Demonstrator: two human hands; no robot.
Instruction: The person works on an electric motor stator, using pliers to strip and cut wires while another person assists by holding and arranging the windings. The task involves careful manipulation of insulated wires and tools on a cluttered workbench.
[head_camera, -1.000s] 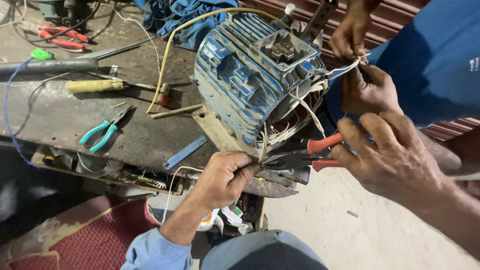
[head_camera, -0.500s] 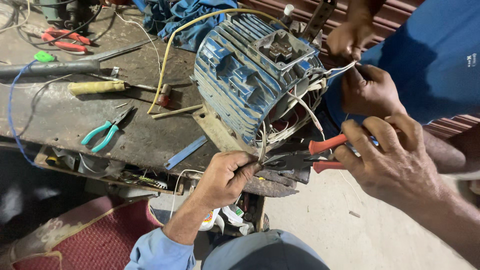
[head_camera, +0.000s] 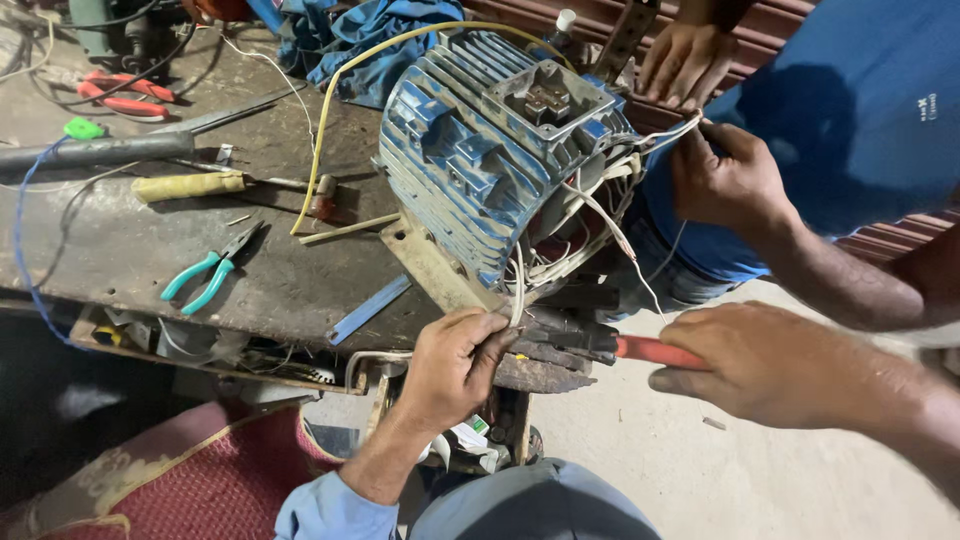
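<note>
A blue finned electric motor housing (head_camera: 470, 150) lies on a worn workbench (head_camera: 120, 250), its open end facing me with white wires (head_camera: 560, 255) hanging out. My left hand (head_camera: 450, 365) pinches a white wire below the motor's open end. My right hand (head_camera: 765, 365) grips red-handled pliers (head_camera: 585, 345), whose dark jaws reach toward the wire by my left fingers. A person in a blue shirt (head_camera: 850, 130) stands on the far side; one of their hands (head_camera: 730, 180) holds wires at the motor's edge, the other (head_camera: 690, 60) rests behind the motor.
On the bench lie teal-handled pliers (head_camera: 205, 275), a yellow-handled tool (head_camera: 190, 185), red-handled pliers (head_camera: 125, 100), a blue metal strip (head_camera: 370, 308), a dark pipe (head_camera: 90, 150) and a yellow cable (head_camera: 320, 130). Blue cloth (head_camera: 370, 40) sits behind. A red mat (head_camera: 200, 480) lies below.
My right hand has shifted down and turned, with the pliers now more level. My left hand still pinches the wire. The other person's hand stays at the motor's edge.
</note>
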